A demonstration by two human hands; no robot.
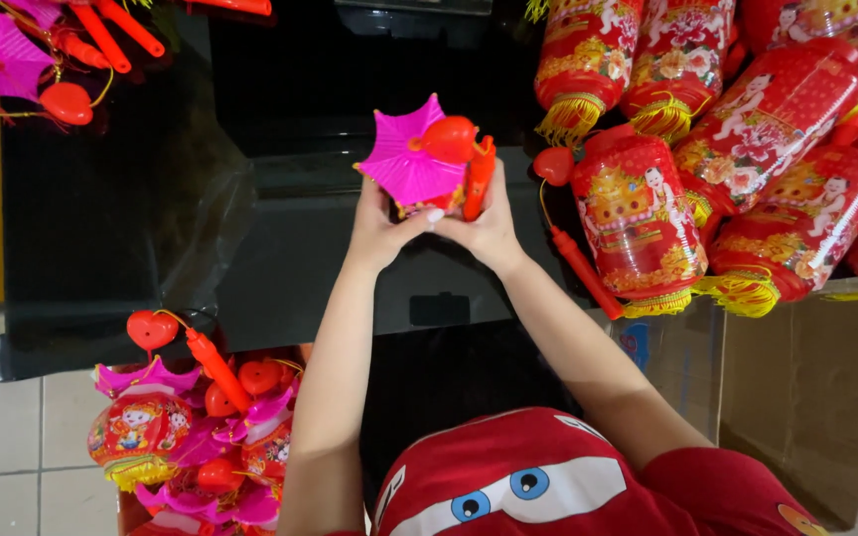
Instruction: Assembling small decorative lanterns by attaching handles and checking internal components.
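A black tabletop carries a heap of red cylinder lanterns at its right end and pink paper tops with orange sticks at the far left corner. The tiled floor below carries a cardboard box and more small lanterns.

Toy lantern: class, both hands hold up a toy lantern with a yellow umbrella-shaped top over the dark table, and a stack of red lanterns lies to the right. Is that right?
Not quite. The head view shows the umbrella-shaped top is pink, not yellow. The rest holds: the left hand and right hand hold the toy lantern over the dark table, with red lanterns stacked at the right.
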